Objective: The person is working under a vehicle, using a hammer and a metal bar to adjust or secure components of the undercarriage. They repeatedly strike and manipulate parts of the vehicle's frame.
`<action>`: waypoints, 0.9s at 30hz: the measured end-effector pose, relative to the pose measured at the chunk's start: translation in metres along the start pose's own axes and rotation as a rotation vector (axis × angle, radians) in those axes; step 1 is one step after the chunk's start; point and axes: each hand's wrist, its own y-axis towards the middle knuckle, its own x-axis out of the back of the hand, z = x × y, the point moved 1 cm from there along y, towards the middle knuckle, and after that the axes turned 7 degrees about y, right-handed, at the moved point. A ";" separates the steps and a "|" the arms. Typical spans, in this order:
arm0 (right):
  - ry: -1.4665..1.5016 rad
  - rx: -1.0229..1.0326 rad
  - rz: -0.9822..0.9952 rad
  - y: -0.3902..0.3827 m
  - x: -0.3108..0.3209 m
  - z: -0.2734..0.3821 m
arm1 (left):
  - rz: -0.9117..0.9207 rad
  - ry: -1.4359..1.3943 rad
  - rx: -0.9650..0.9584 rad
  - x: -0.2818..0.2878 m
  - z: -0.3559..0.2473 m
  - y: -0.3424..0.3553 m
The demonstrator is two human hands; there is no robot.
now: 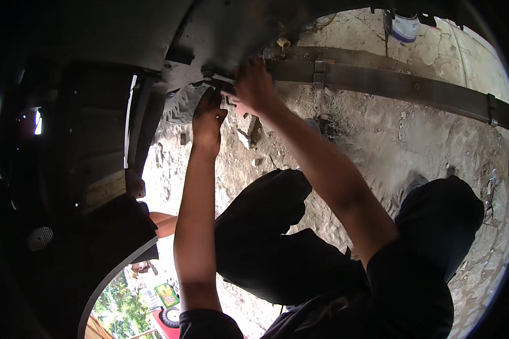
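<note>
Under the dark body of a vehicle, both my hands reach up to a metal bracket (186, 72) with a bolt on it. My left hand (208, 121) is curled just below the bracket, one finger stretched up against the parts there. Beside it on the right, my right hand (255, 87) is bent around a small light-coloured bar (226, 86) at the near end of a leaf spring (373, 85). Shadow and the fingers hide what exactly each hand grips. A treaded tyre (180, 107) shows behind my left hand.
The leaf spring with its clamps (319, 72) runs off to the right. Rubble (246, 135) lies on the dirt ground. A white and blue bucket (402, 28) stands at the far right. Another person's arm (164, 224) shows at left, above a red wheeled vehicle (167, 322).
</note>
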 end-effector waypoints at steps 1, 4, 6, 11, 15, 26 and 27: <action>0.037 -0.048 0.044 0.006 0.001 -0.008 | 0.004 -0.007 0.000 -0.003 -0.002 0.002; 0.258 -0.177 0.209 -0.020 0.014 0.022 | -0.055 0.004 0.048 0.017 0.008 0.003; 0.126 -0.077 0.127 -0.030 0.015 0.027 | -0.042 0.014 0.041 0.017 0.004 0.009; 0.071 -0.066 0.159 0.003 0.013 0.004 | 0.011 -0.006 0.027 0.005 0.006 0.010; 0.021 0.016 0.140 -0.026 0.023 0.032 | -0.099 0.007 0.088 0.022 0.005 0.001; 0.037 -0.052 0.112 -0.013 0.019 0.026 | -0.057 0.250 -0.086 0.020 0.002 0.007; 0.029 -0.064 0.138 -0.012 0.019 0.025 | -0.049 0.300 -0.117 0.018 0.002 0.008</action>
